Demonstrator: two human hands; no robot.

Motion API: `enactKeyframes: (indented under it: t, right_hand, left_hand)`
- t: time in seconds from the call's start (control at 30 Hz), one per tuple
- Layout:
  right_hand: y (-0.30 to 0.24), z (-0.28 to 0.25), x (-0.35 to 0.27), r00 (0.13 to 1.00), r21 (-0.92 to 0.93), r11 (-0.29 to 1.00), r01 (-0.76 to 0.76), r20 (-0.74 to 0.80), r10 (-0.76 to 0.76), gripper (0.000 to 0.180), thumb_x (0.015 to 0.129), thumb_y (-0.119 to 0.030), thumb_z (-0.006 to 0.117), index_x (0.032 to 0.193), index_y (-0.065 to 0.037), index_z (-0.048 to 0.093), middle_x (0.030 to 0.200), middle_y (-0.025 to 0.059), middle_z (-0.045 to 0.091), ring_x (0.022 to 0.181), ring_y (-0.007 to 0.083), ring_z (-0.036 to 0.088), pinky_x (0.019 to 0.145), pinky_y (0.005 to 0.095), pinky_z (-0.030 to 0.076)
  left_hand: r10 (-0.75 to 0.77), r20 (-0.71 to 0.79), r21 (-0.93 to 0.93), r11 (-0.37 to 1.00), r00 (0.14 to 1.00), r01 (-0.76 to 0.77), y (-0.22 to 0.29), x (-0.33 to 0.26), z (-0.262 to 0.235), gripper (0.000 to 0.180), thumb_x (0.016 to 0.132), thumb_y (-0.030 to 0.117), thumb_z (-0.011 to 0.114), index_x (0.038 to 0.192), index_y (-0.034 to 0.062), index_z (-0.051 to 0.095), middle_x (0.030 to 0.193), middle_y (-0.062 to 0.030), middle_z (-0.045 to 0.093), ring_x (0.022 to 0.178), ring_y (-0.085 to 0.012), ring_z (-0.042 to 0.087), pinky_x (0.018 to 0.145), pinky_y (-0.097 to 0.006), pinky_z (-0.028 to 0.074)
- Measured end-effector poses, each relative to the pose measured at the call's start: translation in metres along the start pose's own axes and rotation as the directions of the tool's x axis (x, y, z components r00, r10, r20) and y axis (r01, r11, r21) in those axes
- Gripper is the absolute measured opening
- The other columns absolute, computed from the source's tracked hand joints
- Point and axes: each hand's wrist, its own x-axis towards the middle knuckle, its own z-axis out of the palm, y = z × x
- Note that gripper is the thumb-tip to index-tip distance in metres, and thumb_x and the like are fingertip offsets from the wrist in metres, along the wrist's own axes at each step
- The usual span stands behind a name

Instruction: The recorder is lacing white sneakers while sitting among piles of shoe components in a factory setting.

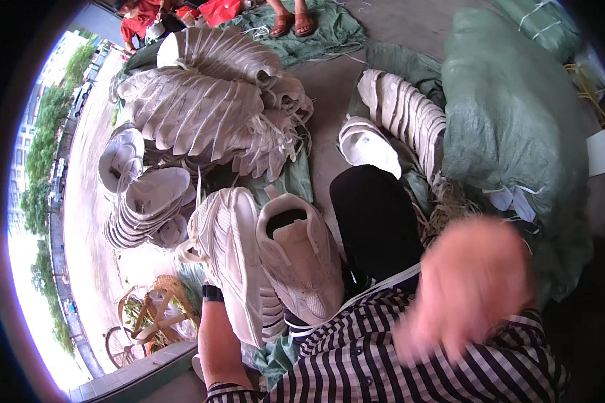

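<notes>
A white shoe (232, 248) with a mesh upper is tipped on its side on my left. My left forearm reaches up behind it, a black band at the wrist (212, 293); the hand itself is hidden by the shoe. Beside it stands a beige-white shoe (299, 258), opening away from me and toe toward me. From near that toe a white lace (373, 290) runs taut across my lap to my right hand (474, 289). That hand is raised at the right, smeared by motion, and looks closed on the lace.
Nested white shoe uppers (195, 107) are heaped at the far left, with a smaller stack (148, 201) nearer. Another row of uppers (403, 111) lies beside a large green woven sack (511, 121). My black-clad knee (373, 221) is between. A person's sandalled feet (294, 24) show behind.
</notes>
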Motion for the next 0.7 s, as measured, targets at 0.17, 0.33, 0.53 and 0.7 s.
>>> enactKeyframes:
  t: [0.17, 0.33, 0.53, 0.7]
  right_hand:
    - [0.092, -0.034, 0.004, 0.706, -0.091, 0.772, -0.629, -0.482, 0.519, 0.025, 0.088, -0.014, 0.057, 0.109, 0.0, 0.058, 0.09, 0.0104, 0.064, 0.078, 0.0152, 0.063, 0.065, 0.0261, 0.05]
    - [0.208, -0.016, 0.044, 0.776, -0.369, 0.682, -0.631, -0.278, 0.567, 0.03, 0.085, -0.017, 0.062, 0.111, -0.002, 0.058, 0.095, 0.0091, 0.064, 0.081, 0.0184, 0.061, 0.074, 0.0296, 0.049]
    - [0.184, -0.026, 0.045, 0.851, -0.305, 0.795, -0.524, -0.234, 0.471, 0.028, 0.081, -0.017, 0.069, 0.105, -0.003, 0.063, 0.101, 0.0079, 0.065, 0.093, 0.0165, 0.061, 0.084, 0.0304, 0.048]
    - [0.141, -0.051, 0.046, 0.918, 0.153, 0.966, -0.207, -0.312, 0.246, 0.03, 0.08, -0.004, 0.068, 0.109, -0.001, 0.062, 0.106, 0.0087, 0.065, 0.098, 0.0144, 0.06, 0.09, 0.0294, 0.047]
  left_hand:
    - [0.142, 0.038, -0.077, 0.987, 0.989, -0.139, 0.005, -0.016, -0.017, 0.044, 0.092, 0.029, 0.044, 0.127, 0.0014, 0.04, 0.116, -0.0112, 0.05, 0.101, -0.0202, 0.052, 0.086, -0.036, 0.046]
    - [0.271, 0.121, -0.144, 0.957, 0.955, -0.253, -0.016, -0.033, -0.014, 0.049, 0.094, 0.031, 0.042, 0.134, 0.0039, 0.034, 0.128, -0.0137, 0.045, 0.113, -0.023, 0.049, 0.093, -0.04, 0.045]
    - [0.435, 0.02, -0.414, 0.823, 0.9, -0.389, -0.034, -0.062, -0.072, 0.072, 0.089, 0.056, 0.039, 0.145, 0.0145, 0.018, 0.147, -0.0125, 0.025, 0.131, -0.0335, 0.031, 0.106, -0.05, 0.03]
    - [0.358, -0.158, -0.11, 0.92, 0.92, -0.377, -0.042, -0.068, -0.111, 0.052, 0.091, 0.04, 0.039, 0.135, 0.0113, 0.037, 0.135, -0.0113, 0.043, 0.122, -0.0264, 0.044, 0.099, -0.045, 0.037]
